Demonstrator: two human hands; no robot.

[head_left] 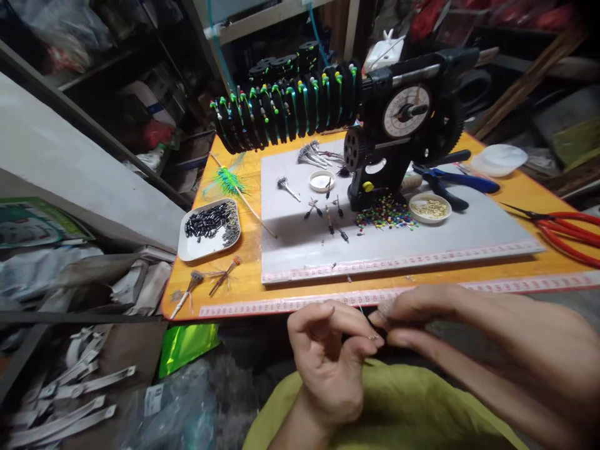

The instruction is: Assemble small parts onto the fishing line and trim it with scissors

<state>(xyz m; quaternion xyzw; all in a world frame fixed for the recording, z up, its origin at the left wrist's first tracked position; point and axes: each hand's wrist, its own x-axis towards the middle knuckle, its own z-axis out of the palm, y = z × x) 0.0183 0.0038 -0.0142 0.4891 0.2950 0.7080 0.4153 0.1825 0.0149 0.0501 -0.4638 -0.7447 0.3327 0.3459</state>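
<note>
Low over my lap, at the table's front edge, my left hand (pixel 325 362) is closed in a pinch. A tiny gold-coloured piece (pixel 374 337) shows at its thumb and fingertips. My right hand (pixel 417 315) is closed close beside it, fingertips pressed together; whatever it pinches is hidden. A short bit of thin line (pixel 360 310) shows between the hands. Behind them on a white board (pixel 300 253) lie a heap of coloured beads (pixel 387 214), a small dish (pixel 413 214) of gold-coloured pieces and several small black fittings (pixel 330 222).
A black stand with a dial (pixel 407 111) carries a roll of black rings with green lines (pixel 285 106). Blue-handled pliers (pixel 464 181) and red-handled scissors (pixel 557 228) lie right. A tray of black cylinders (pixel 209 228) sits left. Measuring tape (pixel 281 304) runs along the table edge.
</note>
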